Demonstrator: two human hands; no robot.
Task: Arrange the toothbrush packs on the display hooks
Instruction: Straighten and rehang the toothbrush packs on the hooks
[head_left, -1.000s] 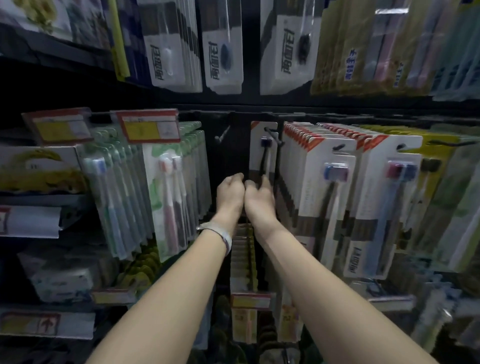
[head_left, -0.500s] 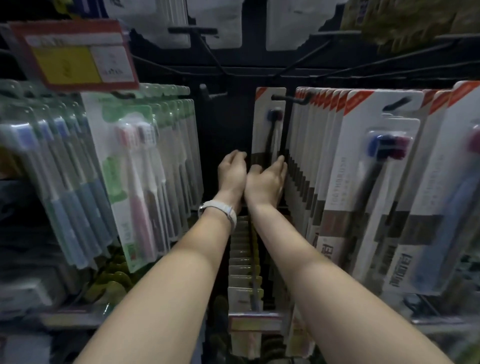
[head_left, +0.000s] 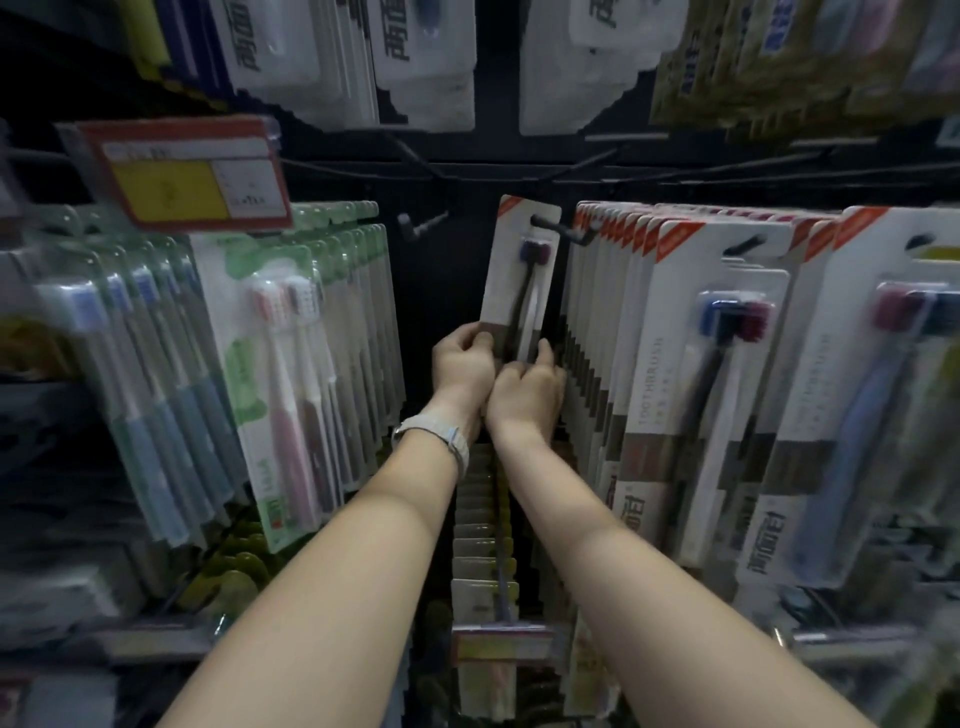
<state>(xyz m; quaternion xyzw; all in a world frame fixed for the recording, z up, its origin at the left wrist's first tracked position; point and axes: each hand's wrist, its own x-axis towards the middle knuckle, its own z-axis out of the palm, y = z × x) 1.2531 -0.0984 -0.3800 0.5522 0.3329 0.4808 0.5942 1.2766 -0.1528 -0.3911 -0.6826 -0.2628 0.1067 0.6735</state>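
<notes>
A dark shop display wall (head_left: 457, 270) fills our view, its hooks crowded with toothbrush packs. Compared with half a second back, our hands sit higher on the single pack (head_left: 522, 275) in the middle, and their fingers, which lay nearly straight then, now curl round its lower end; the view itself has pulled back a little, so the upper row of white packs (head_left: 426, 62) shows again.

The pack hangs from a hook (head_left: 563, 231) that passes through its top hole (the hook's tip pokes out to the right). Room is tight on the right: a dense row of white-and-orange packs (head_left: 670, 374) stands just beside the pack's right edge. To the left there is a dark open gap, with one bare hook (head_left: 423, 224) jutting into it, before the green packs (head_left: 311, 364). A price tag (head_left: 182, 174) hangs above those. Below the hands a lower row of packs (head_left: 480, 545) runs toward us.

Our left hand (head_left: 462, 358) pinches the pack's lower left edge, thumb on the front. Our right hand (head_left: 527, 387) grips the lower right edge, fingers wrapped behind. The two hands touch. A watch (head_left: 436, 436) sits on the left wrist.
</notes>
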